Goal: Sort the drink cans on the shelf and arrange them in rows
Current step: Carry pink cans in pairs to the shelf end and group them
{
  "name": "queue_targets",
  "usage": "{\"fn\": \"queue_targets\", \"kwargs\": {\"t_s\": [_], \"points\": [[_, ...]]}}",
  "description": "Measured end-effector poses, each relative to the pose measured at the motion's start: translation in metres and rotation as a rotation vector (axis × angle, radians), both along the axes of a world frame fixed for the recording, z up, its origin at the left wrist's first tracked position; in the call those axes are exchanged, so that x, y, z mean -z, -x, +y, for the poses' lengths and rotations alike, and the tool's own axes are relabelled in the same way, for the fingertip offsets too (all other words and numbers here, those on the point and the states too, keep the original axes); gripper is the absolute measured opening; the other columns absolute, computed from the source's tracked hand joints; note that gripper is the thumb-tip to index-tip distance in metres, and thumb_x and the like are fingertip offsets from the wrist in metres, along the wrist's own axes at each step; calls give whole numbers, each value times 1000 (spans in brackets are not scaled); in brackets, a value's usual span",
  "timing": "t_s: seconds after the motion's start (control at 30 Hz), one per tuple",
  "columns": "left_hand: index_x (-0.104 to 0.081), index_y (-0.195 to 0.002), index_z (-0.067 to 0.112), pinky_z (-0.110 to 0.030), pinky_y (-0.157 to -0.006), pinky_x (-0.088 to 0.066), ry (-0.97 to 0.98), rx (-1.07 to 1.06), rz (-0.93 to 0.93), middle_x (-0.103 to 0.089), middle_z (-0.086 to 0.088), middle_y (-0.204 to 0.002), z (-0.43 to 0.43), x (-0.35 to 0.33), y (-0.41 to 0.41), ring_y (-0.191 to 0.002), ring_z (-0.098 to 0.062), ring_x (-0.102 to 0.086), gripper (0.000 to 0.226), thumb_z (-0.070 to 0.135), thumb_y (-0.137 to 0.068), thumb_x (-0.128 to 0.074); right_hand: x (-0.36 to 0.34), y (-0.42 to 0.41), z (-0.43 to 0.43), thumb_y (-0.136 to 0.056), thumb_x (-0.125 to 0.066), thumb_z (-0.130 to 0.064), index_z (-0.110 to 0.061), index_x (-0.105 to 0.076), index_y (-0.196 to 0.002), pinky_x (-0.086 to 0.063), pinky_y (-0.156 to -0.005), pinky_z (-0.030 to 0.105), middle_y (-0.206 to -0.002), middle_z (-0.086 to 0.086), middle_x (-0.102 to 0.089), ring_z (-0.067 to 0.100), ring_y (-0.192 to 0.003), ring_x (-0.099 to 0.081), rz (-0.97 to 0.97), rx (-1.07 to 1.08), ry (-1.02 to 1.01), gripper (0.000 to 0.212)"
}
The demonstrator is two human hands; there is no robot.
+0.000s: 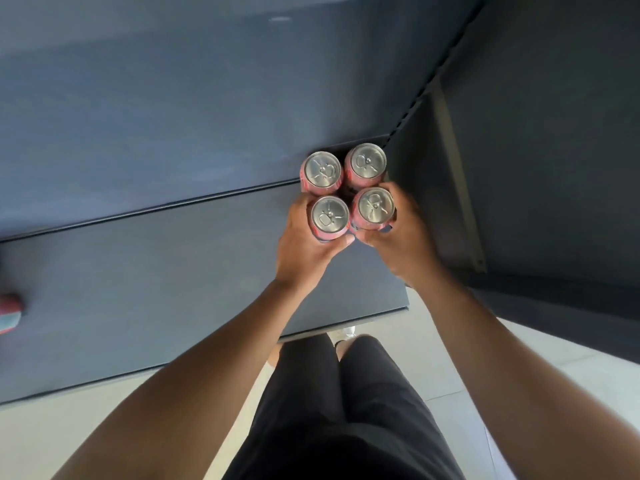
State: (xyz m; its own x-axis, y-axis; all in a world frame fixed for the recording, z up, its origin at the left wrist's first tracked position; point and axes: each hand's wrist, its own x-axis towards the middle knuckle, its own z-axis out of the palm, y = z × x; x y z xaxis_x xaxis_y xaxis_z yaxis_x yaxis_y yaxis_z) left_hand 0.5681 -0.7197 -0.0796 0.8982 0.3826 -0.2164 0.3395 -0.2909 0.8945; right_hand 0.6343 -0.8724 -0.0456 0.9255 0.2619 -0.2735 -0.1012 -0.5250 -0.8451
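Trouble I foresee sits at the shelf's (173, 271) right edge: left hand (304, 244) grips the front-left can (329, 213), right hand (398, 240) the front-right can (375, 205), and a hard shove could tip the back pair (368, 161) off.

A: Head view, vantage?
B: Worn on the head, facing almost straight down past the front edge of the shelf (156, 278); cans (323, 169) seen lid-on.
A: Range?
B: Near. Left hand (304, 245) and right hand (401, 242) sit centre frame, forearms (207, 362) fill the bottom, floor (52, 431) beneath.
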Motion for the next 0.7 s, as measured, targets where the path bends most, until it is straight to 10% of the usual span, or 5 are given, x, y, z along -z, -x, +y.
{"fn": "queue_targets", "kwargs": {"t_s": [0.4, 0.7], "points": [[-39, -133, 33, -24, -94, -46, -50, 94, 46, -51, 10, -134, 9, -10, 8, -117, -7, -55, 83, 37, -66, -89, -9, 8, 1, -71, -79, -24, -22, -53, -116, -55, -85, 43, -112, -4, -62, 16, -102, -62, -74, 13, 112, 52], [-45, -126, 23, -45, -94, -46, -666, 281, -24, -53, -2, -133, 37, -78, 64, -118, -28, -52, 51, 55, -89, -58, -83, 53, -7, -90, -66, -33, -22, -40, -145, -44, -101, 37, -152, -8, -41, 17, -135, -43, -146, -361, 413, 61]]}}
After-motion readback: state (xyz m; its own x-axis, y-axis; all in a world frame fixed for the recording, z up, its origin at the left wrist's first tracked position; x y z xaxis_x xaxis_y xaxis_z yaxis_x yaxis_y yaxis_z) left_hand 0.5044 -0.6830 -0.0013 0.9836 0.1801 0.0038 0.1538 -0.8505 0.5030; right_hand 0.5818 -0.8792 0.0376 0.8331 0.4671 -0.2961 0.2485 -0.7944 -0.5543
